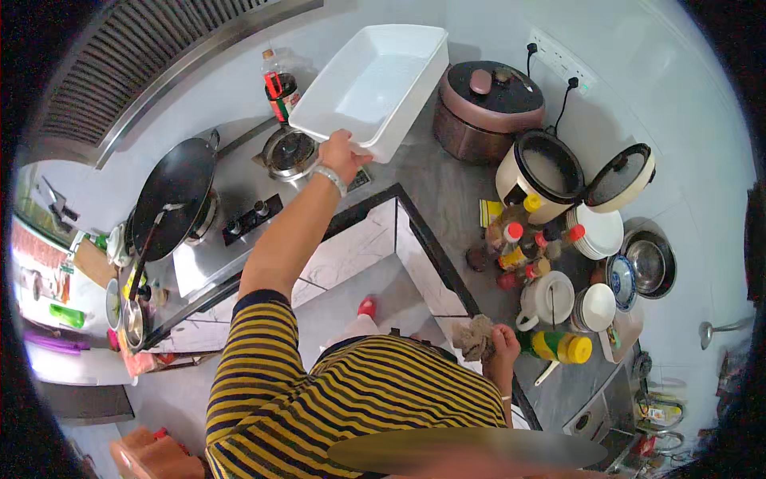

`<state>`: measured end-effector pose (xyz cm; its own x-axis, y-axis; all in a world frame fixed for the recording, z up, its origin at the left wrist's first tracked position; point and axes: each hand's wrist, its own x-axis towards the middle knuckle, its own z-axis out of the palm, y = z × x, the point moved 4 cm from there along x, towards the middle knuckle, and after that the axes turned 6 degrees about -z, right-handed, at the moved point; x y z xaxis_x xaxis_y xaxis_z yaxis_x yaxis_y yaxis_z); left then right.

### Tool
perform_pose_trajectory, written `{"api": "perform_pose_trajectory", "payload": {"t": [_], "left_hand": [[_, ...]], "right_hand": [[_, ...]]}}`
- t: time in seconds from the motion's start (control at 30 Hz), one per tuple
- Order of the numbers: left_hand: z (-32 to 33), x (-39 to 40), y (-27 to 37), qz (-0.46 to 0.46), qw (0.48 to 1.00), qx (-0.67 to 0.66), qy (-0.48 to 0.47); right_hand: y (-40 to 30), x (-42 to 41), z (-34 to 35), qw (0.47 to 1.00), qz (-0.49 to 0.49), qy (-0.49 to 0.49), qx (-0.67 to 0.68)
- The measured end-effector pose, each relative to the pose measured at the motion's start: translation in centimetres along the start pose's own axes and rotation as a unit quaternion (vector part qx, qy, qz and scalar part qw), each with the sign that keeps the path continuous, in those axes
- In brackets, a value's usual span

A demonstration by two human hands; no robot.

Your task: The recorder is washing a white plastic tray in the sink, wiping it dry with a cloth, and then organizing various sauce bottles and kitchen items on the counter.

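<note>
My left hand (342,157), with a bracelet at the wrist, grips the near corner of a white rectangular plastic tub (383,78). The tub is tilted, its open inside facing me, above the counter corner between the stove and a brown electric pressure cooker (488,114). My right hand (504,347) holds a crumpled brownish cloth (474,339) beside the dark edge of the right counter. Near that hand lie a green and yellow bottle with a yellow cap (562,347) and a white mug (547,299).
A black wok (175,197) with a ladle and a small lidded pot (289,152) are on the stove. An open rice cooker (547,167), several capped bottles (514,233), stacked white plates (598,230), bowls (597,308) and a metal basin (649,263) crowd the right counter.
</note>
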<state>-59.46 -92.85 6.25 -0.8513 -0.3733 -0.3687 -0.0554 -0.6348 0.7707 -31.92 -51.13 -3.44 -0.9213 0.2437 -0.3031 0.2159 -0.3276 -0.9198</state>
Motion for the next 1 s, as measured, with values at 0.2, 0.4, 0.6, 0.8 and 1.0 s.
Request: {"api": "perform_pose_trajectory", "payload": {"t": [0.2, 0.4, 0.6, 0.8, 1.0], "left_hand": [[2.2, 9.2, 0.7, -0.013, 0.997, 0.058, 0.052], [1.8, 19.0, -0.6, -0.069, 0.991, 0.08, 0.076], [-4.2, 32.7, -6.4, 0.038, 0.944, 0.329, 0.017], [-11.6, 40.6, -2.0, 0.178, 0.844, 0.502, -0.068], [2.2, 16.6, -5.8, 0.258, 0.824, 0.502, 0.043]], "right_hand": [[0.0, 0.9, 0.5, 0.991, -0.077, 0.108, -0.007], [0.2, 0.4, 2.1, 0.98, -0.084, 0.178, -0.016], [-0.3, -0.5, 6.2, 0.962, -0.073, 0.262, 0.006], [-1.1, 1.0, 7.6, 0.966, -0.109, 0.209, -0.108], [0.1, -1.1, 5.1, 0.947, -0.098, 0.3, 0.064]]}}
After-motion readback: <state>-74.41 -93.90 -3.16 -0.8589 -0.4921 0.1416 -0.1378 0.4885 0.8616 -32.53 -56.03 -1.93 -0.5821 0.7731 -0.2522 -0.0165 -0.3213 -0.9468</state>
